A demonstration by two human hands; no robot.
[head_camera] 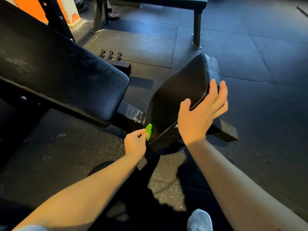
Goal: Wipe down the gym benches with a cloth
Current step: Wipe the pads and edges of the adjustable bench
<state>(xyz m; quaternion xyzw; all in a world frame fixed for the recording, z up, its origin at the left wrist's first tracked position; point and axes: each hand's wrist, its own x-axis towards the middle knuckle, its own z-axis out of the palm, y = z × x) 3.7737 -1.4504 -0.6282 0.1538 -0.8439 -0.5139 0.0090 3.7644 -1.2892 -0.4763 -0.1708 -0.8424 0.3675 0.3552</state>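
Green cloth (148, 131) is pinched by the left hand (135, 145) at the lower corner of the seat pad (180, 90). Right hand (199, 116) hovers open, fingers relaxed. Step: seat wiping. Next move likely requires sweeping the cloth upward across the pad.

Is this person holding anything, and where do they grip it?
The left hand pinches a green cloth by its lower part; the right hand is open by the seat pad, gripping nothing.

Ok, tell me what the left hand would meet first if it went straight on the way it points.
The seat pad. The left hand pinches the green cloth and points at the pad's near lower corner; the cloth looks to be right against it, though depth is unclear.
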